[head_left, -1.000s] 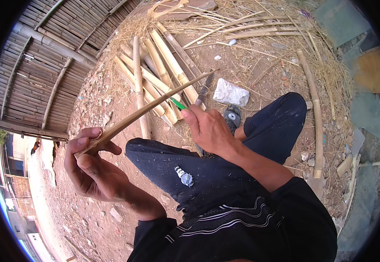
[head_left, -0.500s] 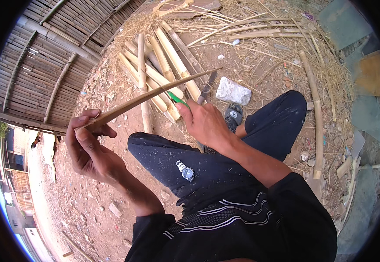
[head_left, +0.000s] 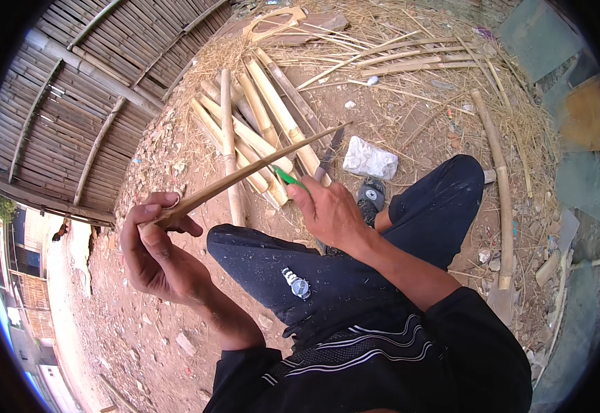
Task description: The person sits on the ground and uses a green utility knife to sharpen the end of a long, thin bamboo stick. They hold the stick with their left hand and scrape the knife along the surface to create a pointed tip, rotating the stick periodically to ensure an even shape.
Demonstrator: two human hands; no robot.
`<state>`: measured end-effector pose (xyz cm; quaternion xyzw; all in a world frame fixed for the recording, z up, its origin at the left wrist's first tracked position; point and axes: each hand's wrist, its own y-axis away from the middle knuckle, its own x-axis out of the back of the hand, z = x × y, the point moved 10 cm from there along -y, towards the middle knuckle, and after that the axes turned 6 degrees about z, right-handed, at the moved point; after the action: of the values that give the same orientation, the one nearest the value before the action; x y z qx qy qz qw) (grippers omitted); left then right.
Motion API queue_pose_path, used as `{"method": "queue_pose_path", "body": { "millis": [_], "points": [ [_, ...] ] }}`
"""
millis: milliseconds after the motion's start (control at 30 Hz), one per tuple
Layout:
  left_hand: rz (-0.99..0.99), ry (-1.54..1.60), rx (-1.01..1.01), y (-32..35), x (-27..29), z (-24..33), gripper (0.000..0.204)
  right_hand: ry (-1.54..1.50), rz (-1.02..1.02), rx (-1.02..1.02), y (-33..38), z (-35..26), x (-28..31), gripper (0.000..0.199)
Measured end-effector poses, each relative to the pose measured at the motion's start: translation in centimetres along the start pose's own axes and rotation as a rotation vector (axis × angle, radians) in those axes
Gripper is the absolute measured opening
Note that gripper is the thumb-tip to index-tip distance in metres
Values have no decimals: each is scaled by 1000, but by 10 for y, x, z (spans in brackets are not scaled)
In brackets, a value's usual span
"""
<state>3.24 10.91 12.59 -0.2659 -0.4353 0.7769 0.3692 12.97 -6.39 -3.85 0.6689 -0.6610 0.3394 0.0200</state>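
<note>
My left hand (head_left: 166,251) pinches the thick near end of a long, tapering bamboo strip (head_left: 228,180). The strip slants up to the right, over the split bamboo pieces, and ends in a thin tip. In my right hand (head_left: 334,215) is a small green-handled knife (head_left: 287,177), its front end against the strip around the middle; the blade itself is hard to make out. A wristwatch (head_left: 298,283) with a metal band lies on my dark trousers. Beyond the right hand, a dark long blade (head_left: 331,153) rests beside the split bamboo (head_left: 277,113).
A white stone block (head_left: 370,158) sits by my sandalled foot (head_left: 371,195). To the right lies a bamboo pole (head_left: 496,162). Thin strips (head_left: 414,58) and straw cover the ground at the back. A bamboo slat wall (head_left: 66,110) stands left, grey sheets (head_left: 586,227) right.
The whole view has shifted a little, so the scene sits lower. My left hand has come slightly to the right with the strip, closer to the right hand. Both grips look the same.
</note>
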Motion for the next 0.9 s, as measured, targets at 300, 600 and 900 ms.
{"method": "queue_pose_path", "body": {
  "millis": [300,600,900],
  "points": [
    [-81,122,27,7,0,-15,34,-58,-23,-156,-2,46,-1,45],
    [-195,219,17,-10,-10,-26,37,-9,-24,-157,-2,9,8,32],
    [-132,225,-3,-17,-12,-29,36,38,45,-7,-6,-7,12,34]
  ]
}}
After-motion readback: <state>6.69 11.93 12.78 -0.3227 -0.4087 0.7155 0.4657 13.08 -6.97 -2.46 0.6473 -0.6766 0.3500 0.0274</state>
